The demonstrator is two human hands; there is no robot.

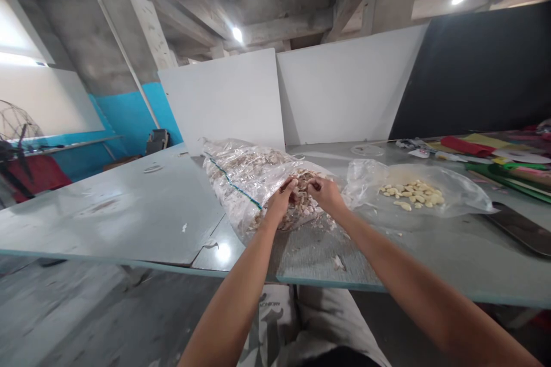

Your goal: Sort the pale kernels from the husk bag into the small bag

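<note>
My left hand (281,199) and my right hand (328,192) are close together over the mouth of a large clear plastic bag (241,175). Dry, papery skins that look like garlic peel (303,202) lie under and between them. The fingers of both hands are closed in a pinch; whatever they hold is too small to make out. Off to the right, a second clear plastic bag (465,192) lies flat with a heap of pale peeled cloves (415,192), apparently garlic, in it. Bits of skin are scattered on the table just before my hands.
The grey table (142,223) has a front edge close to my lap. A dark phone-like slab (523,229) lies at the right, with coloured sheets (469,146) behind it. White boards (344,92) stand along the back. A red chair (37,175) is far left.
</note>
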